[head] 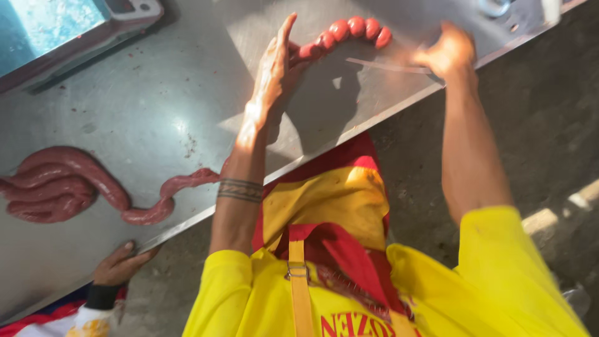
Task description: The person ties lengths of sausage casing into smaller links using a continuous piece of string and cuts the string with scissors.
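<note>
Pinching is seen at the left hand (274, 72): thumb and fingers closed on the near end of a short chain of red sausage links (349, 32), index finger stuck up. The chain lies curved on the far part of the steel tabletop (156, 93). The right hand (449, 51) is blurred near the tabletop edge, seemingly holding a thin strip or string (387, 64); its grip cannot be told. A long unlinked sausage coil (68, 184) is piled at the left, a co-worker's hand (118, 265) on the rim below it. The links are judged soft, moist, slippery, with thin casing easily burst; best held at the twists between links.
</note>
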